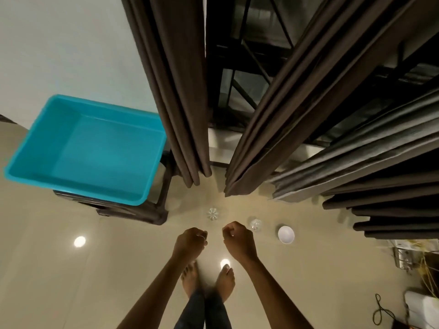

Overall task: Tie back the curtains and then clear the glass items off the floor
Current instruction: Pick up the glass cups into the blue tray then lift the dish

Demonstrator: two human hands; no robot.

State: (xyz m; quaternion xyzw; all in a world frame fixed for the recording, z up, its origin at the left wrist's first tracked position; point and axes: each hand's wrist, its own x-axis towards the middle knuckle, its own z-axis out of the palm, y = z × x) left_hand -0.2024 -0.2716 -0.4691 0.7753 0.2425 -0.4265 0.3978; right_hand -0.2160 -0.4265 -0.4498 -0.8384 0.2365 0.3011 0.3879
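Two dark brown curtains hang to the floor: the left curtain [175, 91] and the right curtain [280, 115], with a gap between them showing a dark window grille. On the beige tiled floor stand a clear glass [212, 214], a second clear glass [255, 224] and a small white bowl [286, 234]. My left hand [191, 239] and my right hand [236, 237] are held out side by side above the floor, fingers curled, holding nothing that I can see. The second glass sits just right of my right hand.
An empty turquoise plastic tub [88, 150] rests on a dark stool [142, 210] at the left. More grey and dark curtain folds [380, 167] hang at the right. A cable [380, 312] and clutter lie at the lower right. My bare feet [206, 281] stand below my hands.
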